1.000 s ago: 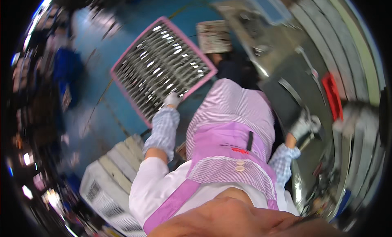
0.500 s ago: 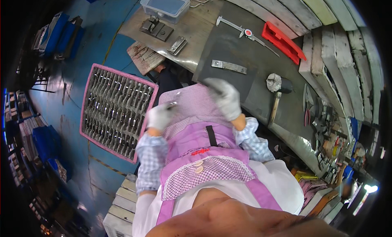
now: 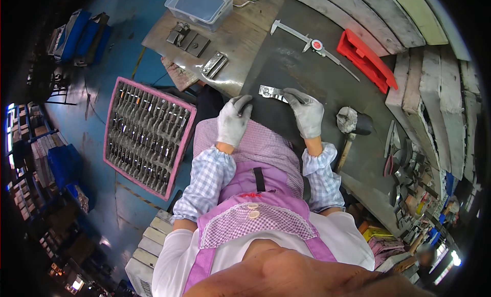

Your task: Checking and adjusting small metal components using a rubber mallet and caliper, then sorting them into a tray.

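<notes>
My right hand (image 3: 307, 115), in a white glove, pinches one end of a shiny flat metal strip (image 3: 272, 93). The strip's free end, with a small hole, points left above the dark mat (image 3: 276, 118). Beside it, at the mat's near left corner, my left hand (image 3: 233, 122) is closed, thumb and fingers drawn together. A small dark bit shows between those fingers, too little to name. A dial caliper (image 3: 316, 45) lies farther back on the bench, and a hammer (image 3: 348, 121) with a pale, wrapped-looking head lies right of my right hand.
Left of my lap is a pink-rimmed tray (image 3: 193, 124) with rows of shiny metal parts. A clear plastic box (image 3: 200, 11), a metal fixture (image 3: 188, 40) and a metal block (image 3: 215, 64) sit at the back left. A red case (image 3: 367, 61) and pliers (image 3: 389, 148) lie to the right.
My left hand has come from beside the tray to the mat's edge. My right hand has moved forward from over my lap and taken hold of the metal strip, which has shifted left.
</notes>
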Motion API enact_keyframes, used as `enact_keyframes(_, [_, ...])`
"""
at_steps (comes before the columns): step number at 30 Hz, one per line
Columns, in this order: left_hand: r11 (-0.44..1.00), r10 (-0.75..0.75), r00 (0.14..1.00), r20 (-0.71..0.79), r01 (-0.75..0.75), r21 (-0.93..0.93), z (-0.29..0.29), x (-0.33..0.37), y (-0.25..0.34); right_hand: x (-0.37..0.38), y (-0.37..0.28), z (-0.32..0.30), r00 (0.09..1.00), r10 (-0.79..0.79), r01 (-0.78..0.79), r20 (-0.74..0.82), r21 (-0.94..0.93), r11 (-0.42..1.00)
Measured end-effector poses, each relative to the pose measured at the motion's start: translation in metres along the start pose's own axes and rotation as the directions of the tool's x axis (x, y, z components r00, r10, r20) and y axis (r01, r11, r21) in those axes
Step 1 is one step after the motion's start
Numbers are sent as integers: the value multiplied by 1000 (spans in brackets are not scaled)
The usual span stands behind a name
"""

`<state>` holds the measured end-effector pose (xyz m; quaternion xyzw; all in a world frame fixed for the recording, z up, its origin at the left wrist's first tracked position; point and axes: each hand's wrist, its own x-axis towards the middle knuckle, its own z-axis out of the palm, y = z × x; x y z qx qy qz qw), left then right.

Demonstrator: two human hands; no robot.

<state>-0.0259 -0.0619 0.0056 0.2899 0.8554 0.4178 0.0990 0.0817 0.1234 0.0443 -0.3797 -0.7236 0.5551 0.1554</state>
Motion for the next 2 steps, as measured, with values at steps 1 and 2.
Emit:
enact_keyframes(1, [999, 31, 999, -16, -31, 19, 2, 3, 1, 3, 3, 2, 1000, -2, 2, 5, 72, 997])
enact_keyframes(2, [999, 29, 999, -22, -29, 14, 5, 7, 3, 5, 7, 2, 1000, -4, 3, 4, 144, 990])
